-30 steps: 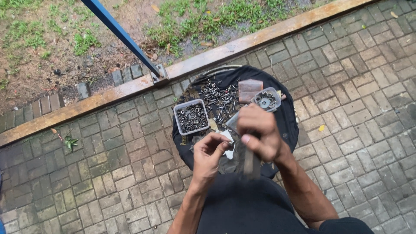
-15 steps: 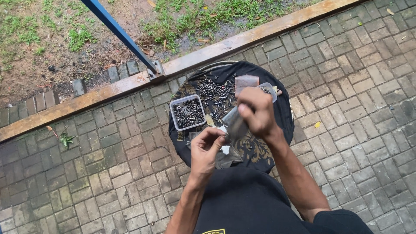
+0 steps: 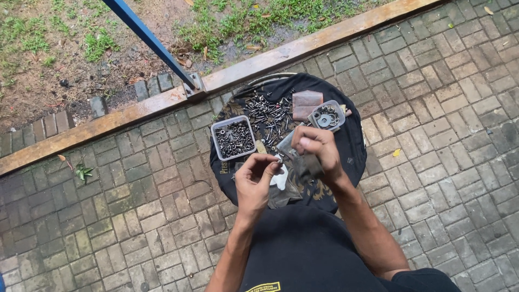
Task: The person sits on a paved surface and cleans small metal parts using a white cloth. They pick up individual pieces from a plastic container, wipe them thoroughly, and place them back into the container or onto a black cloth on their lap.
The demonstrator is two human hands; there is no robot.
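My left hand (image 3: 258, 180) pinches a small metal bolt (image 3: 272, 161) between thumb and fingers, above a black cloth (image 3: 354, 148) spread over a round tray. A dark grey rag (image 3: 308, 166) is gripped in my right hand (image 3: 315, 148), close beside the left. Loose screws and bolts (image 3: 267, 111) lie scattered on the cloth beyond my hands. A clear square tub of screws (image 3: 233, 138) sits to the left, and a smaller tub with washers (image 3: 326, 115) to the right.
A brown flat piece (image 3: 307, 100) lies on the cloth near the washer tub. Brick paving (image 3: 108, 216) surrounds the tray. A wooden kerb (image 3: 119, 121) and a blue metal pole (image 3: 151, 40) border bare soil and grass behind.
Both hands have dropped lower and closer together. My right hand came down from over the washer tub, with the rag now bunched in it; my left now pinches the bolt.
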